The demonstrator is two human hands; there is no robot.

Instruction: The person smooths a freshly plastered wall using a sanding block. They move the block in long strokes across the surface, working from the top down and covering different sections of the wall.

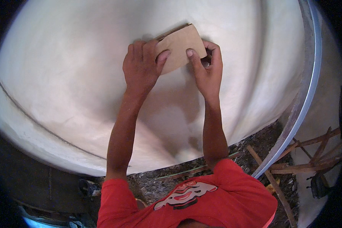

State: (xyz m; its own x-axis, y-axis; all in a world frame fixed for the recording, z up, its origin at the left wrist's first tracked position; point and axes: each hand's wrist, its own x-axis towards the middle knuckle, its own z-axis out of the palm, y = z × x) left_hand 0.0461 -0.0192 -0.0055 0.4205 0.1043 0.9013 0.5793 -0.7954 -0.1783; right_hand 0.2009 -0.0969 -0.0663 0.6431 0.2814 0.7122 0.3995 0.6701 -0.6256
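Observation:
Both of my hands hold a tan sheet [178, 42] that looks like sandpaper, with a darker layer showing along its upper left edge. My left hand [140, 68] grips its left end, thumb lying on the front face and fingers at the edge. At the right end, my right hand [209, 72] pinches it, with the thumb in front and the other fingers partly hidden behind. The sheet is tilted, its right end higher, in front of a large smooth off-white surface [79, 76]. Whether it touches that surface, I cannot tell.
A pale curved-looking strip [314, 72] runs down the right side. Wooden poles [311, 165] cross at the lower right, near a dark bag-like object [318, 186]. Rubble-strewn ground [152, 187] lies below the surface. A dark line [38, 122] crosses the surface's lower left.

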